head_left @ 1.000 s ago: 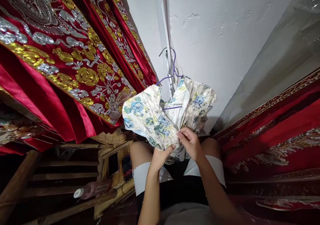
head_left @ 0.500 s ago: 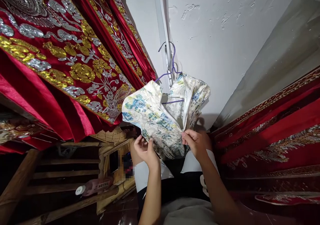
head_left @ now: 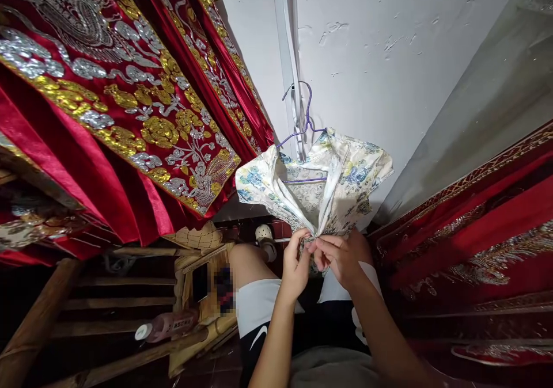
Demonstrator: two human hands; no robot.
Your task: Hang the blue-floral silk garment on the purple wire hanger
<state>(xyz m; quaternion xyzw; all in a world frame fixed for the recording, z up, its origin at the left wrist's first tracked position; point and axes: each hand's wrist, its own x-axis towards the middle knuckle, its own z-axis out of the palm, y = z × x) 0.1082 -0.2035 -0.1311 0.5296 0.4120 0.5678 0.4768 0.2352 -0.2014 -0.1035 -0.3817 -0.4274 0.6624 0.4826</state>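
Observation:
A white garment with blue and green flowers (head_left: 345, 175) hangs on a purple wire hanger (head_left: 305, 120) against the white wall. My left hand (head_left: 296, 267) and my right hand (head_left: 339, 255) meet just below the garment's front opening. Both pinch the two fabric edges together at one spot. The fingers of each hand are closed on the cloth. The garment's lower part is hidden behind my hands.
Red embroidered cloth with gold and silver patterns (head_left: 129, 106) hangs at the left, and more red cloth (head_left: 475, 232) lies at the right. A wooden rack (head_left: 129, 307) with a pink bottle (head_left: 166, 326) stands at the lower left. A white pipe (head_left: 287, 60) runs up the wall.
My left hand moved right from the garment's left side to meet my right hand at the front opening. The garment's left half swung inward and its front edges came together.

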